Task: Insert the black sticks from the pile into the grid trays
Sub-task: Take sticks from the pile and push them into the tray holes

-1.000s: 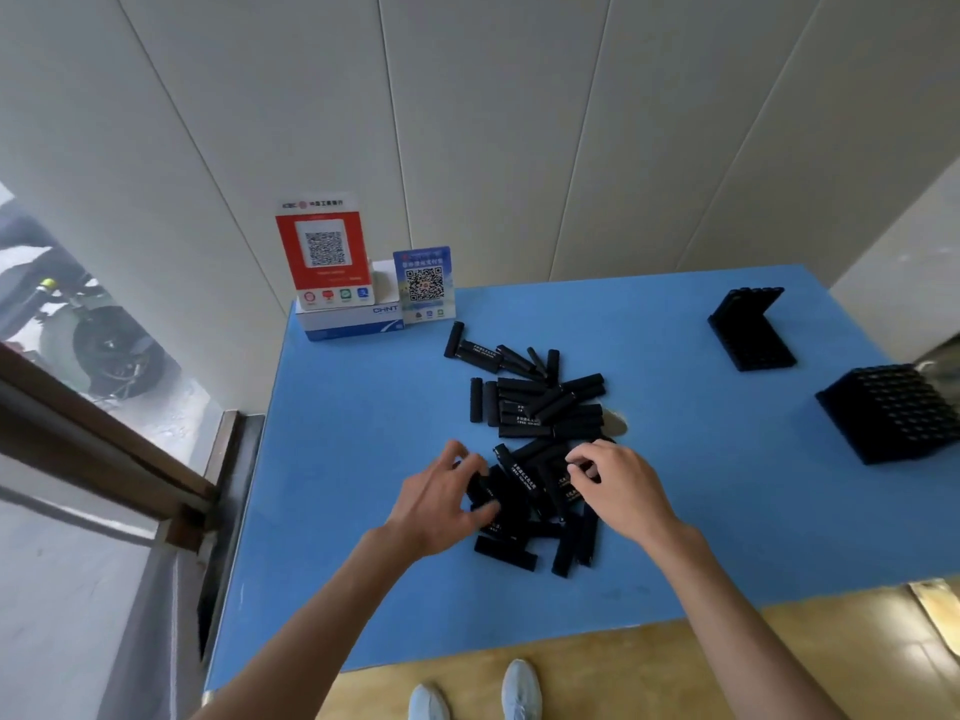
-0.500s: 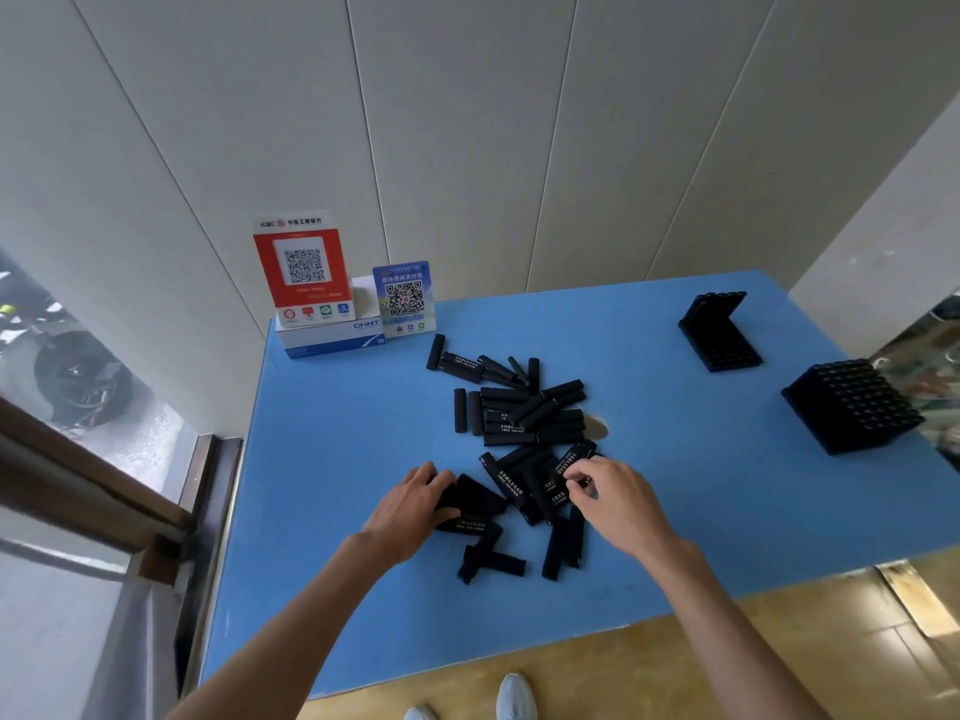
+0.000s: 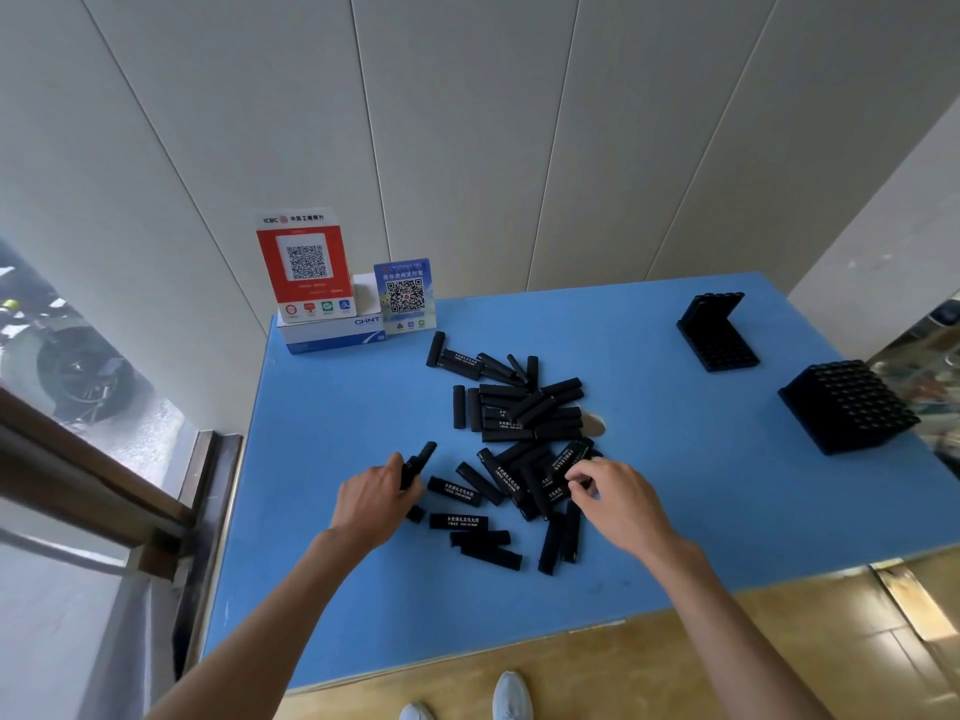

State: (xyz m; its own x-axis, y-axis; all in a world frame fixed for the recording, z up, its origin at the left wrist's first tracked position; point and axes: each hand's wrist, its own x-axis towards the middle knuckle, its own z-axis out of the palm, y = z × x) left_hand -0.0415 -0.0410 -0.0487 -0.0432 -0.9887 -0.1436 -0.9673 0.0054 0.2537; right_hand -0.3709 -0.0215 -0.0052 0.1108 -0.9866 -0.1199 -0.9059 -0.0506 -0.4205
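black sticks [image 3: 519,407] piled on blue table [image 3: 322,563], left hand [image 3: 374,498] gripping one stick [image 3: 418,464] — right hand [image 3: 618,498] pinching another

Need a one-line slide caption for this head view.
Left hand grips one black stick; right hand pinches another in the pile.

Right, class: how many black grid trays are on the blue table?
2, both on the right side: the far tray near the back edge, with one part propped upright, and the near tray by the right edge. Neither holds sticks.
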